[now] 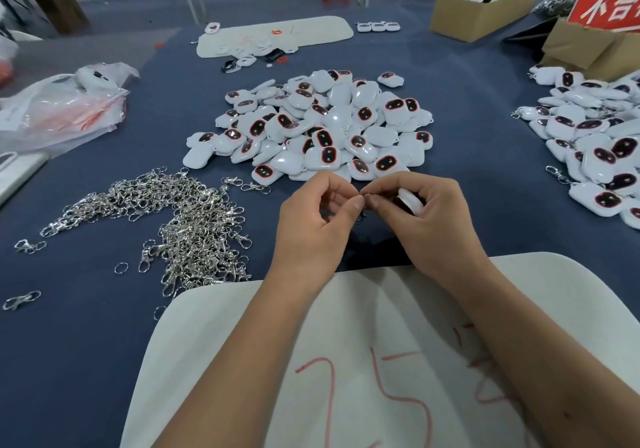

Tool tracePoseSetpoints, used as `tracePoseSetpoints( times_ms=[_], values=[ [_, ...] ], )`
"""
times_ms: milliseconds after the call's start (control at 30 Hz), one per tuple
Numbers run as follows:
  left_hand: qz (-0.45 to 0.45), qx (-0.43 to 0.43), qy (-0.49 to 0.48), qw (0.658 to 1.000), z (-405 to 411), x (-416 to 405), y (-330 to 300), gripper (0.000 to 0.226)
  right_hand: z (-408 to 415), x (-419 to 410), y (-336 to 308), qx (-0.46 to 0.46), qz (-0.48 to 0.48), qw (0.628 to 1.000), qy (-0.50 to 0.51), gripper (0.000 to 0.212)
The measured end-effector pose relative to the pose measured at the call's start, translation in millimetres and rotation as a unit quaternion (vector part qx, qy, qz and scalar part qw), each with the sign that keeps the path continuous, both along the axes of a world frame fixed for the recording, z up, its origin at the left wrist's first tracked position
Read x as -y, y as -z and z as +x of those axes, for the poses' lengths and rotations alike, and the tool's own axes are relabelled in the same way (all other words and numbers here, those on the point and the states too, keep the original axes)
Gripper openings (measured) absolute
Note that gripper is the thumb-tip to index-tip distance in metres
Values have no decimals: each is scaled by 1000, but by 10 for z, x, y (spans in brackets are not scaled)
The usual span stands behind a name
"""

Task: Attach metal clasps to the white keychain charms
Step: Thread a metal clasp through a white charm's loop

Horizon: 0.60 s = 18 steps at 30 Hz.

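My right hand [426, 219] grips a white charm [410, 201], most of it hidden in my curled fingers. My left hand [318, 219] pinches a small metal clasp ring [367, 198] right against the charm, between thumb and forefinger. Both hands meet above the blue table. A heap of white charms with dark oval windows [322, 125] lies just beyond my hands. A pile of loose silver clasps [180, 226] lies to the left.
A second heap of charms with clasps [595, 146] lies at the right. A white foam sheet with red marks [381, 361] lies under my forearms. Plastic bags [62, 108] sit far left; cardboard boxes [485, 11] and a red sign [609, 0] stand at the back right.
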<state>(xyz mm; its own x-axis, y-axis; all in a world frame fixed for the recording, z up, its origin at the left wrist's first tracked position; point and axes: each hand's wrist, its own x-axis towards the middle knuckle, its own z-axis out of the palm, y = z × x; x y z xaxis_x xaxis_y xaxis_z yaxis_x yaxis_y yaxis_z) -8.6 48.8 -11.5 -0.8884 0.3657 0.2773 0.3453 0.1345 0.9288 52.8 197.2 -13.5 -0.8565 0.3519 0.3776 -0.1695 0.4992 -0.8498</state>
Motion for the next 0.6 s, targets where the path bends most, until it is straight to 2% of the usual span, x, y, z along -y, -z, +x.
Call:
tracePoseSetpoints(
  times_ms=[233, 433, 600],
  values=[
    [-24, -26, -6, 999, 3, -7, -2, 15, 16, 13, -5, -17, 20, 1000, 13, 20],
    [-19, -24, 12, 999, -8, 4, 0, 18, 21, -9, -13, -19, -26, 999, 1, 14],
    [-8, -14, 28, 999, -18, 21, 13, 16, 22, -11, -17, -9, -40, 999, -18, 19]
  ],
)
